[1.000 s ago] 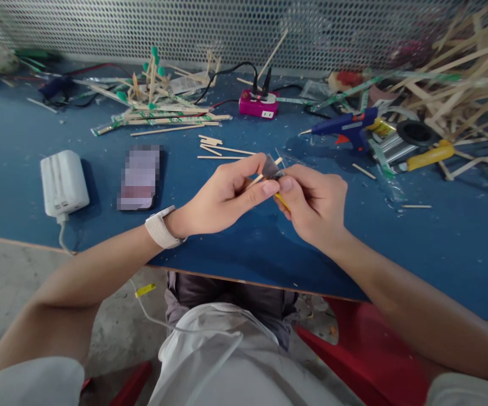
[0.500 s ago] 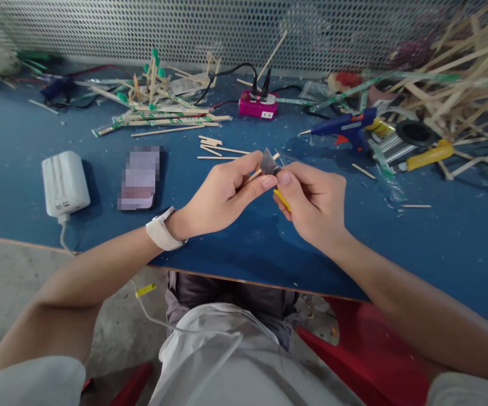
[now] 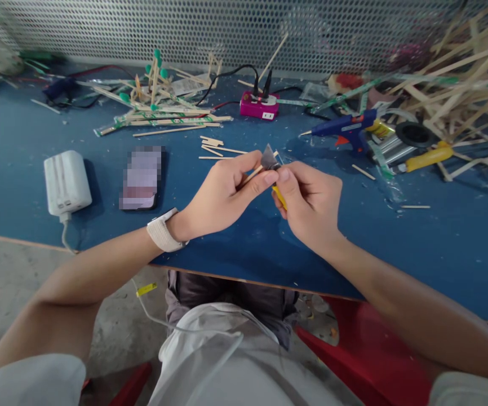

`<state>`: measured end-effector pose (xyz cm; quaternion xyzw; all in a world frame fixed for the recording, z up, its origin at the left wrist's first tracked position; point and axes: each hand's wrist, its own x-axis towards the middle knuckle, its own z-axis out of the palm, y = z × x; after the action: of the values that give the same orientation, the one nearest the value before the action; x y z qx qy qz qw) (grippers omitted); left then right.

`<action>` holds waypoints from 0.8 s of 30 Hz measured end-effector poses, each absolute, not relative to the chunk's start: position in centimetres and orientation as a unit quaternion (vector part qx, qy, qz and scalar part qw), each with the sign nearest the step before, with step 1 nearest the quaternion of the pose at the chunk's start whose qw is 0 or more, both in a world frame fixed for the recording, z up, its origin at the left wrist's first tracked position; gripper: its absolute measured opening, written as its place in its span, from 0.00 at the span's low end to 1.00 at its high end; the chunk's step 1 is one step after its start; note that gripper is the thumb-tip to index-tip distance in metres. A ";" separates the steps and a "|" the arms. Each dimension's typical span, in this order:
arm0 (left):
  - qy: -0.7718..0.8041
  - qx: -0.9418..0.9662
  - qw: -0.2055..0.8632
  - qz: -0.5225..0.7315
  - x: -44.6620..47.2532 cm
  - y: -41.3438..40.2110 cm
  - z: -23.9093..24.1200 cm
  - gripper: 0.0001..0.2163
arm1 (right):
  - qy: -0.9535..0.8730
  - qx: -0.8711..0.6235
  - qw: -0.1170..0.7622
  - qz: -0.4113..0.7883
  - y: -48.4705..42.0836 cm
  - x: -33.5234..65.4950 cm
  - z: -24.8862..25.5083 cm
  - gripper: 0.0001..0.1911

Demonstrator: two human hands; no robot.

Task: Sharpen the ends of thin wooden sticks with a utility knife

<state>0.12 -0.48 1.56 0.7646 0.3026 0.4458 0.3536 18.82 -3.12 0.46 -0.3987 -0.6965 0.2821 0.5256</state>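
Above the blue table, my left hand point(image 3: 231, 192) pinches a thin wooden stick point(image 3: 253, 174), whose far end pokes out past the fingers. My right hand point(image 3: 311, 200) is closed round the yellow handle of a utility knife point(image 3: 280, 198). The knife's grey blade point(image 3: 269, 158) points up and lies across the stick, close to the left fingertips. Both thumbs nearly meet at the blade's base. Part of the stick and most of the handle are hidden by the fingers. Several short sticks point(image 3: 212, 150) lie on the table just beyond my left hand.
A phone point(image 3: 142, 177) and a white power bank point(image 3: 67, 183) lie at the left. Behind are bundled sticks point(image 3: 172, 117) and a pink power socket point(image 3: 258, 106). At right sit a blue glue gun point(image 3: 345, 127), a yellow-handled tool point(image 3: 430, 156) and a heap of sticks point(image 3: 459, 84).
My right hand has tilted slightly and shifted a little left, and the knife blade now stands more upright against the stick. My left hand keeps its pinch almost unmoved.
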 end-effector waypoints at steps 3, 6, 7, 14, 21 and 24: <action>0.307 0.754 0.371 0.446 0.2 -0.6 1.7 0.22 | -0.688 -0.408 0.530 0.283 -3.3 18.5 0.5 0.24; 0.308 0.734 0.400 0.453 0.4 -0.8 1.7 0.21 | -0.683 -0.412 0.540 0.270 -3.5 18.1 0.5 0.24; 0.305 0.728 0.410 0.457 0.4 -0.9 1.7 0.21 | -0.681 -0.412 0.543 0.267 -3.6 18.1 0.5 0.24; 0.294 0.692 0.462 0.470 0.8 -1.1 1.7 0.23 | -0.661 -0.417 0.558 0.279 -3.7 17.4 0.3 0.24; 0.290 0.684 0.457 0.488 1.2 -1.3 1.5 0.23 | -0.638 -0.422 0.576 0.288 -3.8 16.5 0.2 0.25; 0.275 0.667 0.476 0.503 1.6 -1.4 1.6 0.22 | -0.615 -0.421 0.594 0.304 -3.8 16.2 0.1 0.24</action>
<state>1.57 -1.44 1.57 0.6675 0.2745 0.5028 0.4757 16.25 -3.77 0.10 -0.4206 -0.6147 0.3038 0.5941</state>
